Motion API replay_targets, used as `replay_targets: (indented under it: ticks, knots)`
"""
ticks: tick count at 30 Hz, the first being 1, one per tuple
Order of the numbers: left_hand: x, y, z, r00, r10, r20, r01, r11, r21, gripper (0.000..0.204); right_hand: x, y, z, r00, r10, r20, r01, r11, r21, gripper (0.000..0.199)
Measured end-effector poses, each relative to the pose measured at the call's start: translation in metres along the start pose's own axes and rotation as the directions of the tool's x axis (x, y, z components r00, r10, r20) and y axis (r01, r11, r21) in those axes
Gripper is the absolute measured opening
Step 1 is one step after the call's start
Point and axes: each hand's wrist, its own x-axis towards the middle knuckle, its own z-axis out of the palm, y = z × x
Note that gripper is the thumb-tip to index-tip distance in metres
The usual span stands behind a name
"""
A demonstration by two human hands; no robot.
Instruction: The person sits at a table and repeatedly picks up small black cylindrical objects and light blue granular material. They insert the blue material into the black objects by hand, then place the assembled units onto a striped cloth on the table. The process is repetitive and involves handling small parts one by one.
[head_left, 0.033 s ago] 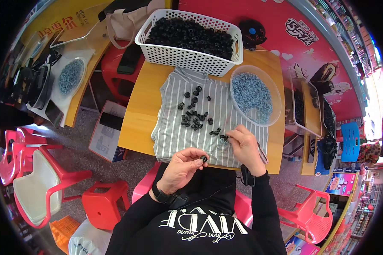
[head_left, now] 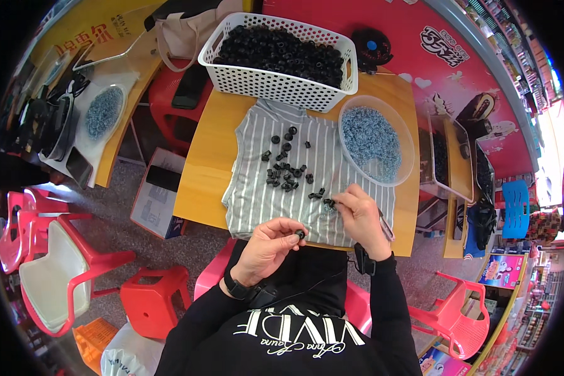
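My left hand (head_left: pixel 266 250) is closed at the near edge of a grey striped cloth (head_left: pixel 250 200). Its thumb and fingers pinch a small round black plastic part (head_left: pixel 300 234) with a hollow face. Over the cloth's right side, my right hand (head_left: pixel 360 213) has its fingertips pinched together; whatever lies between them is too small to make out. Right at those fingertips are a few black parts (head_left: pixel 318 194) and a small pile of clear bluish pieces (head_left: pixel 329 208). More black parts (head_left: pixel 287 175) lie loosely grouped around the middle of the cloth, some round, some narrow-waisted.
A white perforated basket (head_left: pixel 276 88) full of black parts stands at the table's far side. To the right, a clear round tub (head_left: pixel 409 156) holds many bluish pieces. A slim tool (head_left: pixel 387 227) lies beside my right wrist. Red stools (head_left: pixel 156 294) and chairs surround the wooden table (head_left: pixel 200 188).
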Motion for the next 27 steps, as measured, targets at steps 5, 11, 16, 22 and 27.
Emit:
replay_targets:
  ticks: [5, 11, 16, 22, 27]
  knots:
    - [-0.002, 0.001, 0.000, 0.999, -0.032, -0.002, 0.032, 0.999, 0.010, 0.024, -0.002, -0.006, -0.003, 0.999, -0.022, 0.024, 0.023, 0.999, -0.041, 0.017]
    - [0.004, -0.001, 0.005, 1.000, -0.008, -0.020, 0.009, 0.998, 0.061, 0.023, -0.001, -0.014, -0.003, 0.998, -0.039, 0.058, 0.047, 0.987, -0.154, 0.012]
    - [-0.002, -0.001, 0.004, 0.999, -0.004, -0.032, 0.006, 0.997, 0.077, 0.021, -0.004, -0.011, 0.008, 0.999, -0.021, 0.033, 0.026, 0.987, -0.158, 0.009]
    - [-0.001, 0.001, 0.009, 1.000, -0.002, -0.020, 0.004, 0.995, 0.098, 0.020, -0.011, -0.002, 0.009, 0.999, -0.042, 0.026, 0.044, 0.995, -0.087, 0.010]
    - [-0.002, -0.002, 0.011, 1.000, -0.007, -0.015, 0.009, 0.995, 0.100, 0.020, -0.013, -0.008, 0.008, 0.998, -0.038, 0.040, 0.043, 0.992, -0.118, 0.011]
